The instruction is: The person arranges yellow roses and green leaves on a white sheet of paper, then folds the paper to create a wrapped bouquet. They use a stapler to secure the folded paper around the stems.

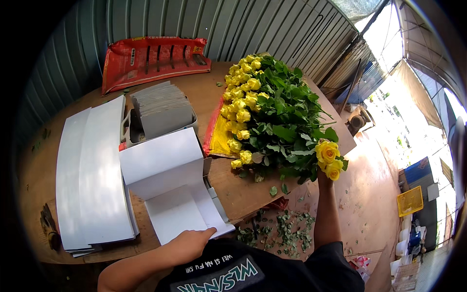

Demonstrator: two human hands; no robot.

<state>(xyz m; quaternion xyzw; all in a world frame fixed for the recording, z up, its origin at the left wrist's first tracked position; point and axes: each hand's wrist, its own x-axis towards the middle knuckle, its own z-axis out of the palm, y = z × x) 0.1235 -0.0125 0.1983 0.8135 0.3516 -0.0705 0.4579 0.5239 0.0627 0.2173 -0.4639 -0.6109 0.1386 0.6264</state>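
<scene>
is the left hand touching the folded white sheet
Touching: the head view shows the left hand with its thumb lying on the white sheet.

Grey ribbed sheet-metal wall (163, 19), at rear & L. Brown wooden tabletop (226, 179), in front of wall. Smooth tan flr. (365, 194), R of tabletop, partly sunlit. Tan hanging cloth sheet (421, 97), upper R. Yellow rect. plastic crate (410, 201), far R. Bright daylight, from R side.

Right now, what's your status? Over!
Left hand touching bent white paper sheet. Right hand mostly hidden behind two yellow roses. Leafy yellow rose pile close by.
</scene>
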